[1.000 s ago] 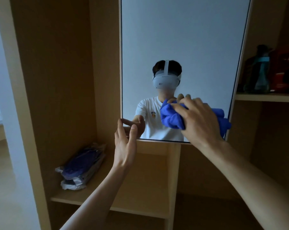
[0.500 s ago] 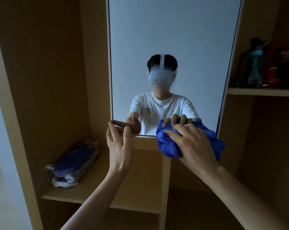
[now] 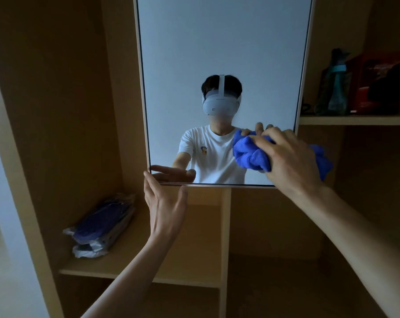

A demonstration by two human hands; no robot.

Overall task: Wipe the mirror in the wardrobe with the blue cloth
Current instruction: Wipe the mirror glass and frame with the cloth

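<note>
Mirror glass, a tall white-framed rectangular panel [image 3: 222,53] standing inside the pale wooden wardrobe [image 3: 63,111], is being worked along its lower right. The crumpled blue microfibre cloth [image 3: 249,154] is bunched under the right hand [image 3: 288,157], whose fingers are clenched over it and press it to the glass near the right frame edge. Half a second ago that hand and cloth sat lower, over the bottom edge and partly off the glass onto the wood below; a second ago they were up on the glass at about this height. So the cloth has gone down past the rim and come back up, which reads as one up-and-down stroke of the wiping.

The left hand [image 3: 164,203] is open with its fingers spread, fingertips touching the bottom left corner of the frame, apparently steadying it; it has kept that place throughout.

Judging by this, the lower right band is covered, while the left side and the whole upper part have not visibly been reached in these moments.

On the shelf to the lower left lies a plastic-wrapped dark blue package [image 3: 102,226].
</note>
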